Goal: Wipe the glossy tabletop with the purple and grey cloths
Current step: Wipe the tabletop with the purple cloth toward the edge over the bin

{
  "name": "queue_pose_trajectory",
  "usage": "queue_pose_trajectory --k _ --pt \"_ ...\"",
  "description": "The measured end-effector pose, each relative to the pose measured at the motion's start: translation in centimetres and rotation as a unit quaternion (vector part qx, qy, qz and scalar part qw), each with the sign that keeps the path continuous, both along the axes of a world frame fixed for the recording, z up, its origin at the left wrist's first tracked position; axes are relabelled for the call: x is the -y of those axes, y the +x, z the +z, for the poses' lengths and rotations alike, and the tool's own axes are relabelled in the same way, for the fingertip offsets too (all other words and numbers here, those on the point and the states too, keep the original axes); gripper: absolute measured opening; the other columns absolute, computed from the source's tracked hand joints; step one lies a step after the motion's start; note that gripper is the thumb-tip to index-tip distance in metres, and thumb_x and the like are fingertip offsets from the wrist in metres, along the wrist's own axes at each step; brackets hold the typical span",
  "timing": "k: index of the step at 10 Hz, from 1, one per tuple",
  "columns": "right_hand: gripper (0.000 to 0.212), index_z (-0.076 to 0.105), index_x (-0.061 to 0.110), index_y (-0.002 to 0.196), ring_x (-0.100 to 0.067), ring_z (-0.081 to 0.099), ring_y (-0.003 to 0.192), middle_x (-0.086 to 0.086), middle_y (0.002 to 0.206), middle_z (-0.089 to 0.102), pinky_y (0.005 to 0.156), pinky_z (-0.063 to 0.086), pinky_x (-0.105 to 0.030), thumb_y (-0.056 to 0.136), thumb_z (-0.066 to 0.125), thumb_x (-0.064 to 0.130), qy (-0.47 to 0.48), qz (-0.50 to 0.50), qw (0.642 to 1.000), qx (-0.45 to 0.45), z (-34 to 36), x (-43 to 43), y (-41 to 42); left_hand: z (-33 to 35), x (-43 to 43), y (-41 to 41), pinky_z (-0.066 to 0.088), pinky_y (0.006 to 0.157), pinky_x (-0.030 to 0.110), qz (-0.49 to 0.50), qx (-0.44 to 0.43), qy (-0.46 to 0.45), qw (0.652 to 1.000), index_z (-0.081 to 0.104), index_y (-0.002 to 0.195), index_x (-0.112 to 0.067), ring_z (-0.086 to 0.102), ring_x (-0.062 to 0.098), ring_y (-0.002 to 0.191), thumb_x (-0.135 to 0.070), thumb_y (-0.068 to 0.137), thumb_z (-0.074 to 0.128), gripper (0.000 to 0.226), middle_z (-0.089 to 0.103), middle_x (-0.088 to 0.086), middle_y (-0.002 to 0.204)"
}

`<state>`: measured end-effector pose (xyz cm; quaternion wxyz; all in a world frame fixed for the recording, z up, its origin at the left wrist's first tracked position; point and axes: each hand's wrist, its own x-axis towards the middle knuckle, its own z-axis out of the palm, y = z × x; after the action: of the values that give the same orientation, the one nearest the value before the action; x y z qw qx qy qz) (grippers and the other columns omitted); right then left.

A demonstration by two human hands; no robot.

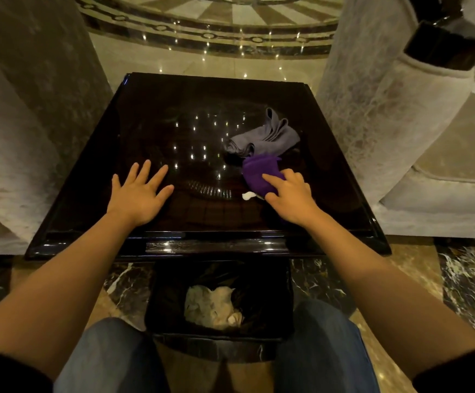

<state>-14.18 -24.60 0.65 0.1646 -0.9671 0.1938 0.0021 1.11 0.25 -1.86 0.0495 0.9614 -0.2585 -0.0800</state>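
A dark glossy square tabletop (151,109) fills the middle of the head view and mirrors small ceiling lights. A crumpled grey cloth (267,136) lies on its right half. Just in front of it sits a bunched purple cloth (256,173). My right hand (290,197) rests on the near right part of the purple cloth, fingers curled over it. A small white scrap (248,196) lies at the cloth's near edge beside my thumb. My left hand (140,191) lies flat on the tabletop at the left, fingers spread, holding nothing.
A black bin (270,293) lined with a dark bag and holding crumpled paper stands on the marble floor between my knees, under the table's near edge. Pale upholstered armchairs (372,114) flank the table left and right. Patterned marble floor (208,32) lies beyond.
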Motion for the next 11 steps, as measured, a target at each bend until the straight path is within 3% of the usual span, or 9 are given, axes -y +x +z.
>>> queue_pose_trajectory --k 6,9,11 --pt "0.042 0.049 0.026 0.128 -0.023 0.038 0.117 -0.008 0.128 0.046 0.102 0.029 -0.038 0.087 0.051 0.016 0.105 0.197 0.975 0.008 0.7 -3.2 -1.6 -0.1 0.1 -0.1 -0.003 0.113 0.053 0.003 0.003 0.004 1.0 0.004 0.144 -0.036 -0.006 0.023 0.143 -0.055 0.09 0.018 0.059 -0.003 0.003 0.157" --pt "0.042 0.051 0.025 0.126 -0.017 0.039 0.111 -0.006 0.125 0.049 0.097 0.03 -0.03 0.085 0.052 0.013 0.127 0.248 0.96 0.022 0.0 -5.2 -4.8 0.0 0.1 -0.4 -0.003 0.113 0.052 0.004 0.004 -0.001 1.0 0.005 0.144 -0.035 -0.006 0.024 0.143 -0.054 0.091 0.018 0.058 -0.002 0.004 0.157" --pt "0.037 0.054 0.02 0.123 -0.02 0.042 0.108 -0.009 0.123 0.053 0.093 0.031 -0.029 0.087 0.053 0.015 0.09 0.298 0.95 0.015 -0.9 -7.2 -6.9 0.0 0.1 -0.3 -0.003 0.113 0.053 0.006 0.006 -0.003 1.0 0.006 0.144 -0.035 -0.006 0.023 0.143 -0.054 0.091 0.019 0.058 -0.002 0.004 0.157"
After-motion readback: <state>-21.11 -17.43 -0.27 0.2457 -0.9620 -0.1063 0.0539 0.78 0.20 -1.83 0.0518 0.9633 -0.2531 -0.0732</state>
